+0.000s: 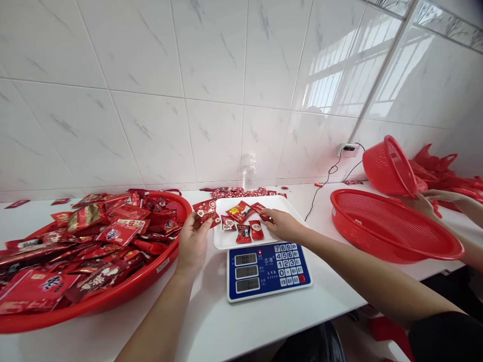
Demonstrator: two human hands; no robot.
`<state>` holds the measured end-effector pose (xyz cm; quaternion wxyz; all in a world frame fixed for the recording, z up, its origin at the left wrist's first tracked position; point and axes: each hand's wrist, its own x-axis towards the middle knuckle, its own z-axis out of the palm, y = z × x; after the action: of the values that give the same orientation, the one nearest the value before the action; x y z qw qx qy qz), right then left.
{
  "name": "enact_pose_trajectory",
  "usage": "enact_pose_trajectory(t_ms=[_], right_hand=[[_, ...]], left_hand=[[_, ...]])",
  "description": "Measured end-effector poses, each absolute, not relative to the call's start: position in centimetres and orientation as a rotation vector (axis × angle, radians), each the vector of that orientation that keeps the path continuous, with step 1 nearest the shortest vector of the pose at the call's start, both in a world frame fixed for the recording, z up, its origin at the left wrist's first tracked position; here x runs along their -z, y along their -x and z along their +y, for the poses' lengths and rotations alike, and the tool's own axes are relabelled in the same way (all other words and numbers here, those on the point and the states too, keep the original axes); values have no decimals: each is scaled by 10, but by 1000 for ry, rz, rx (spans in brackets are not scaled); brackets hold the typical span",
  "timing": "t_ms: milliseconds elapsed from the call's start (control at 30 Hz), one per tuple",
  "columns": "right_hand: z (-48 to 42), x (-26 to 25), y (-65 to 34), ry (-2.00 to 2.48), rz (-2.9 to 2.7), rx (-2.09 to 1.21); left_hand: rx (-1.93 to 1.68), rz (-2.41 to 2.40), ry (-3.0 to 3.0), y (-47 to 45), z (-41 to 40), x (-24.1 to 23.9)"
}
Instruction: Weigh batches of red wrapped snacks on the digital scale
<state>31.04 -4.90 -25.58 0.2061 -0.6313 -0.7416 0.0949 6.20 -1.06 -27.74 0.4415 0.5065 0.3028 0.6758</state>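
Between thumb and fingers, my left hand [194,242] grips a flat red packet [207,211] with white flowers, at the left rim of the scale's white tray [226,242]. Over the tray's right side, my right hand [281,223] has its fingers closed on a small dark red packet [266,217], partly hidden by them. Several small wrapped packets lie on the tray, among them a red and yellow packet [240,211] and a red packet with a pale label [257,230]. The blue keypad panel [269,271] of the scale faces me.
At left, a red basket [151,279] is heaped with red packets. A clear bottle [249,173] stands behind the tray beside more packets. To the right are a wide red basket [392,226], a cable [320,188] and another person's hands [445,198] near a tilted basket [388,168].
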Motion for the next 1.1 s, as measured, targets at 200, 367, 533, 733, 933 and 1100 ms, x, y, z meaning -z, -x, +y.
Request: enact_pose_trajectory(t_ms=[200, 367, 533, 733, 933, 1100], right_hand=[[-49, 254, -291, 1636, -2069, -354], [-52, 258, -265, 1570, -2242, -250], [-48, 261, -252, 1608, -2272, -157], [-44, 265, -254, 1507, -2310, -155], [-52, 266, -257, 1411, -2414, -15], [-60, 270, -261, 1298, -2518, 111]], left_hand=[[-1687, 787, -1267, -62, -9, 279], [-1679, 759, -1262, -61, -9, 277], [-1670, 753, -1255, -61, -11, 276], [-1662, 766, -1251, -62, -10, 277], [-1663, 765, -1238, -62, -10, 277], [-1659, 768, -1223, -62, -11, 276]])
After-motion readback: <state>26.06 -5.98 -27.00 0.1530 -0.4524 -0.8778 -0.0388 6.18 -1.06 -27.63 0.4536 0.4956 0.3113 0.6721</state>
